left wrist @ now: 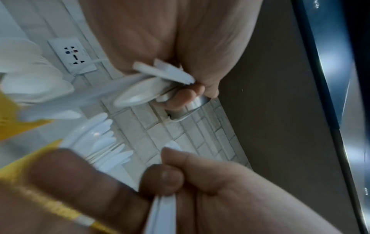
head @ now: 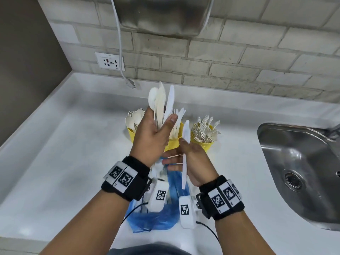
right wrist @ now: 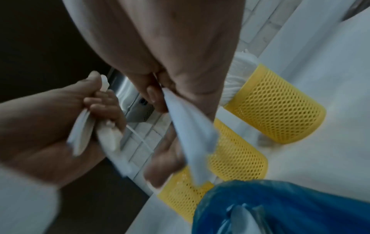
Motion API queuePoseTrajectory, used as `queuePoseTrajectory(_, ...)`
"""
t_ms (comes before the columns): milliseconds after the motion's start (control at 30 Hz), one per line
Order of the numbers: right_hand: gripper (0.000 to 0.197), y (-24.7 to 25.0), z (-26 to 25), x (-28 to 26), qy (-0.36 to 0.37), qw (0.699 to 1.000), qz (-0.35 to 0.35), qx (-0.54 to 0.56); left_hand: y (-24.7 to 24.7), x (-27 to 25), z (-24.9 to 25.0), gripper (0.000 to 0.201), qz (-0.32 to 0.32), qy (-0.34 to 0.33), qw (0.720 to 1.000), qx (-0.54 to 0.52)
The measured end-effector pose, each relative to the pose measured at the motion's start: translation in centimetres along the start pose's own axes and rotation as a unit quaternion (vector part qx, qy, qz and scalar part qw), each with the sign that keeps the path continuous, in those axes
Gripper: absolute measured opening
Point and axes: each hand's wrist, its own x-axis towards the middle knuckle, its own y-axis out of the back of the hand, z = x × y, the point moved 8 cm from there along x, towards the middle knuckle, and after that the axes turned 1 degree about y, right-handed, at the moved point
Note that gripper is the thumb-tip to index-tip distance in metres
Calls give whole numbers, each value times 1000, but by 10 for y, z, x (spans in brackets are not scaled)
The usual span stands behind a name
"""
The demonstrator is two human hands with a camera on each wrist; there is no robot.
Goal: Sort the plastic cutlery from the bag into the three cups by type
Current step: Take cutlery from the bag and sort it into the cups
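My left hand [head: 156, 133] is raised above the cups and grips a bundle of white plastic cutlery [head: 161, 102], a spoon and knives fanned upward. In the left wrist view the bundle's handle ends [left wrist: 160, 76] stick out of the fist. My right hand [head: 191, 159] pinches a single white knife [head: 185, 144], blade up, in front of the middle cup. Three yellow mesh cups stand in a row: the left cup [head: 131, 134] holds spoons, the middle cup [head: 174, 142] knives, the right cup [head: 202, 143] forks. A blue plastic bag [head: 165, 212] lies under my wrists with cutlery inside [right wrist: 238, 218].
A steel sink [head: 303, 168] is set into the white counter [head: 64, 153] at the right. A brick wall behind carries a socket [head: 109, 61], a hanging white cable with its plug [head: 130, 83] and a metal appliance [head: 161, 13].
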Motion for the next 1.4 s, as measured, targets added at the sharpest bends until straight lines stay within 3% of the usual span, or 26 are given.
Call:
queuePoseTrajectory(100,32,-19,0,-5,-36,996,-53,66,-5,6,9,26,22,-21,999,-23)
queuePoseTrajectory(267,27,-18,-12,-3,-48,981,-58,181,-14,0,5,16,12,-11,1000,-21)
queuePoseTrajectory(500,37,-17,-10,-5,-71,983,-72,155,-21,-7,-11,15,-33,64,994,-83)
queuePoseTrajectory(600,43,-19,-7,-12,-103,981,-80,141,-20,-6,-7,21,-42,50,994,-90)
queuePoseTrajectory(733,30,-14,-5,-8,-118,976,-40,179,-16,-4,-13,39,-39,24,997,-60)
queuePoseTrajectory(833,23,-13,-8,-3,-102,972,-36,206,-21,-7,-13,27,-69,20,997,-41)
queuePoseTrajectory(933,36,-13,-12,-5,-87,973,-51,206,-25,-13,-12,11,-112,31,993,-24)
queuePoseTrajectory(1033,40,-5,-17,-8,-61,991,-39,116,-21,-15,-14,14,-117,57,991,-41)
queuePoseTrajectory(1100,44,7,-25,-4,1,1000,9,14,-19,-17,-15,19,-127,80,987,-62)
queuePoseTrajectory(1200,28,20,-44,-6,75,996,54,11,-19,-21,-15,19,-147,97,980,-91)
queuePoseTrajectory(1400,12,9,-92,-24,172,985,8,16,-22,-27,-22,22,-177,131,963,-153)
